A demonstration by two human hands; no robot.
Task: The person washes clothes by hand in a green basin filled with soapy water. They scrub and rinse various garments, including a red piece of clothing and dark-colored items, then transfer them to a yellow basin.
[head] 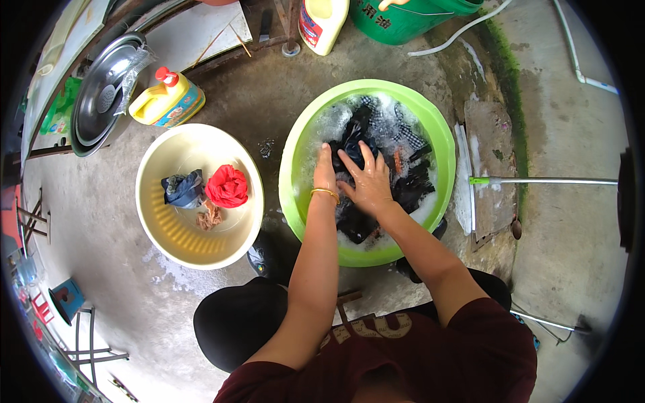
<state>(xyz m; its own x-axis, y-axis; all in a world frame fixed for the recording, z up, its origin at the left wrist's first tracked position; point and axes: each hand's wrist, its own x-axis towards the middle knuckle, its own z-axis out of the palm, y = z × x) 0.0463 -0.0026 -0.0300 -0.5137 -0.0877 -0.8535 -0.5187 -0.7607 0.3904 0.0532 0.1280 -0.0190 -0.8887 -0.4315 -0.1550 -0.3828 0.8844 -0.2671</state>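
Observation:
A light green plastic basin (291,201) stands on the concrete floor before me, filled with soapy water. Dark wet clothes (410,189) soak in it, together with a black-and-white checked cloth (408,133) near the far side. My left hand (325,171), with a gold bangle at the wrist, is held edge-on over the left part of the clothes; whether its fingers grip any cloth cannot be made out. My right hand (369,184) spreads its fingers on top of the dark cloth, palm down. White suds float around the fabric.
To the left, a cream basin (151,221) holds a red cloth (227,186), a blue-grey cloth (184,189) and a small brown cloth (209,216). Yellow detergent bottle (174,103), white bottle (323,25) and green bucket (403,22) stand beyond. A metal pole (554,180) lies right.

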